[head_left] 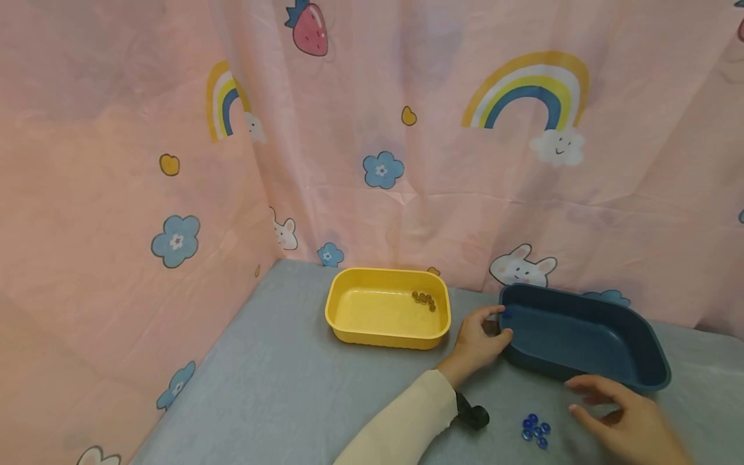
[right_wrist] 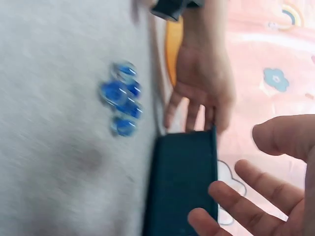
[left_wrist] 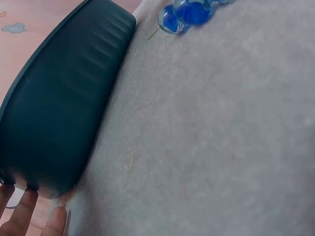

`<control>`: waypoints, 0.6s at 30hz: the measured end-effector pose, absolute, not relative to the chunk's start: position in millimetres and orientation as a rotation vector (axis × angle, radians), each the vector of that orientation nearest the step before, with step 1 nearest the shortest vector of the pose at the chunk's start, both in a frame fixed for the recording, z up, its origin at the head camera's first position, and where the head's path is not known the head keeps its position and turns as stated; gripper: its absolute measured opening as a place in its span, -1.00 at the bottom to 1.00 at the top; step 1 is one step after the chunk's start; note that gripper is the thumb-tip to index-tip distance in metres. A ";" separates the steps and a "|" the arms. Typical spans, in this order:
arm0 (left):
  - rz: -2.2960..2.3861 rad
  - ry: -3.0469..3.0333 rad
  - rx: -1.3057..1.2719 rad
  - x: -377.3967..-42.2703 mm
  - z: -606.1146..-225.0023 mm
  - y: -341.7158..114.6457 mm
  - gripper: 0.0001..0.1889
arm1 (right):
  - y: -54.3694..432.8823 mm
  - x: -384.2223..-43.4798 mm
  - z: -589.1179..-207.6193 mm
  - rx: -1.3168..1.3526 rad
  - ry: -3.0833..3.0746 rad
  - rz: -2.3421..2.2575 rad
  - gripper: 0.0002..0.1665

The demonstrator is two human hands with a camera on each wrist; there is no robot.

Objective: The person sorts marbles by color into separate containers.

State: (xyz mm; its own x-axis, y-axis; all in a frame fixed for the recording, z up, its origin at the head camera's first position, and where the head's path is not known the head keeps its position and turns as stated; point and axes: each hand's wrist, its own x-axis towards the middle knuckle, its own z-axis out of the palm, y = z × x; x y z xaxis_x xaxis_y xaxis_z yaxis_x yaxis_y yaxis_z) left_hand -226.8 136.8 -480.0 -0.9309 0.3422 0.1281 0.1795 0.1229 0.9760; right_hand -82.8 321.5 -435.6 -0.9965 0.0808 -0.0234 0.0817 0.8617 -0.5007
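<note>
A dark blue plastic bin (head_left: 587, 378) stands at the right of the table. My left hand (head_left: 476, 342) grips its left end, thumb over the rim and several fingertips (left_wrist: 24, 211) against the outer wall. A small blue spot (head_left: 507, 314) shows inside the bin beside those fingers. Near the bin's front right side hovers my right hand (head_left: 630, 413), thumb apart from loosely bent fingers, with nothing between them. In the right wrist view its fingers (right_wrist: 241, 204) overlap the bin wall. Several clear blue glass beads (head_left: 536, 431) lie clustered on the cloth between the hands.
To the left of the bin sits a yellow plastic bin (head_left: 386, 338) with several amber beads (head_left: 424, 299) in its right part. A grey cloth (head_left: 279, 387) covers the table. Behind and at the left hangs a pink printed curtain (head_left: 349, 116). A black wrist device (head_left: 473, 414) is on the left wrist.
</note>
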 end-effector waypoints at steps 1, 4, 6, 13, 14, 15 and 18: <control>1.931 2.252 0.535 -226.8 -479.7 136.4 -0.56 | 321.5 -82.7 -438.3 0.133 2.980 -0.791 -0.45; 1.936 2.247 0.541 -226.8 -479.7 135.8 -0.56 | 321.1 -84.7 -447.7 0.109 2.857 -0.716 -0.43; 1.935 2.248 0.534 -226.7 -479.9 135.4 -0.56 | 321.6 -85.9 -454.2 0.055 2.813 -0.651 -0.44; 1.919 2.248 0.510 -225.7 -479.0 134.9 -0.56 | 319.8 -85.3 -467.2 0.006 2.765 -0.651 -0.55; 1.918 2.248 0.510 -225.5 -478.7 134.9 -0.56 | 319.0 -85.7 -467.5 0.010 2.759 -0.647 -0.55; 1.917 2.249 0.509 -225.2 -478.3 134.8 -0.56 | 318.0 -86.2 -467.6 0.011 2.752 -0.642 -0.56; 1.917 2.249 0.509 -224.8 -477.5 134.9 -0.57 | 314.5 -88.8 -467.0 0.027 2.730 -0.605 -0.57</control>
State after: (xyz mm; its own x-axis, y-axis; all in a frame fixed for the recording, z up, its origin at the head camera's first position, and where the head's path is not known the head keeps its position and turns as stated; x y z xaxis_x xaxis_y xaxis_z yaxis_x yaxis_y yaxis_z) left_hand -224.8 134.9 -477.5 -0.9324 0.3446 0.1092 0.1625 0.1298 0.9781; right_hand -88.8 314.5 -467.0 -0.9409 -0.0547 -0.3341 0.0916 0.9090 -0.4066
